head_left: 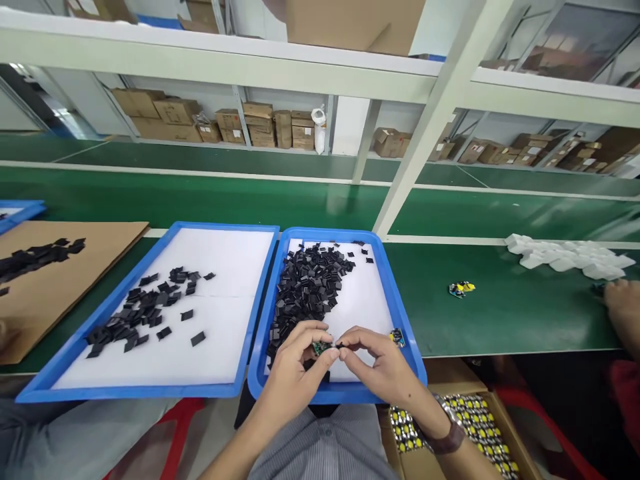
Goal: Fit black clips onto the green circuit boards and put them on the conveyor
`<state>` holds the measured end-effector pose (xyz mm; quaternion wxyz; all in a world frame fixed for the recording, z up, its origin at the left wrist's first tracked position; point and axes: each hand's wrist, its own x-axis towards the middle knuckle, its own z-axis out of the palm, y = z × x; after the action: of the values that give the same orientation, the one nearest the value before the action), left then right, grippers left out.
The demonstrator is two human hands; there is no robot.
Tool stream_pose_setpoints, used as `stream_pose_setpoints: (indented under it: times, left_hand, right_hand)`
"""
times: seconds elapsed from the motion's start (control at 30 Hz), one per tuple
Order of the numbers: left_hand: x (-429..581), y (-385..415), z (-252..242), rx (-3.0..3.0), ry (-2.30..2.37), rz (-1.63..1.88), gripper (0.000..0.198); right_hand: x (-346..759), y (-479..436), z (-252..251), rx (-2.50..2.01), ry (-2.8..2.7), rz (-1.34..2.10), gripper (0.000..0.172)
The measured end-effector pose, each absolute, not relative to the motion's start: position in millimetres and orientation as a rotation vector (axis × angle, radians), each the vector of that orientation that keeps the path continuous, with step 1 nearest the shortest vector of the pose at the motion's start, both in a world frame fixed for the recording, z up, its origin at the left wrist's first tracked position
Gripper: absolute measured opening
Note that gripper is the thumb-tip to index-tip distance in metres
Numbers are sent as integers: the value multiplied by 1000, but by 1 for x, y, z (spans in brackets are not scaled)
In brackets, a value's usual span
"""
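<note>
My left hand is closed on a small green circuit board above the front of a blue-rimmed tray. Right against it, my right hand pinches a tiny dark piece at the board's edge; the fingertips hide most of it. Beneath and behind the hands, a heap of small black pieces covers the left part of the tray's white lining. Another small board with a yellow part rests at the tray's right edge, beside my right hand.
Left stands a second blue tray with scattered black pieces, then cardboard holding more. On the green bench, right, lie small boards and white foam blocks near another person's hand. Below is a box of boards.
</note>
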<state>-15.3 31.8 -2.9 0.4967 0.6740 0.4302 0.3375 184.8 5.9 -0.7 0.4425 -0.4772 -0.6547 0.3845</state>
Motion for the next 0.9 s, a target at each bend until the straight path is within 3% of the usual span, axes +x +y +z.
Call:
stream_pose_setpoints:
  times: [0.13, 0.23, 0.3, 0.6, 0.73, 0.9]
  left_hand:
    - [-19, 34, 3, 1599, 988, 797, 26]
    - [-21, 35, 9, 1315, 856, 739, 27]
    - [-21, 36, 13, 1073, 728, 668, 28]
    - [-10, 24, 6, 650, 568, 567, 26]
    - [-2, 19, 7, 885, 688, 620, 31]
    - [0, 19, 13, 1333, 903, 723, 20]
  right_hand:
    - [179, -2, 0, -1110, -1600, 945, 22]
    - [179, -7, 1, -1002, -1629, 981, 39]
    - [180, -7, 0, -917, -1584, 1049, 42]
    - [169, -9, -15, -931, -1236, 1182, 13]
    - [178, -14, -16, -1023, -1200, 1148, 13]
    - [193, -20, -16, -1156, -1197, 1170, 3]
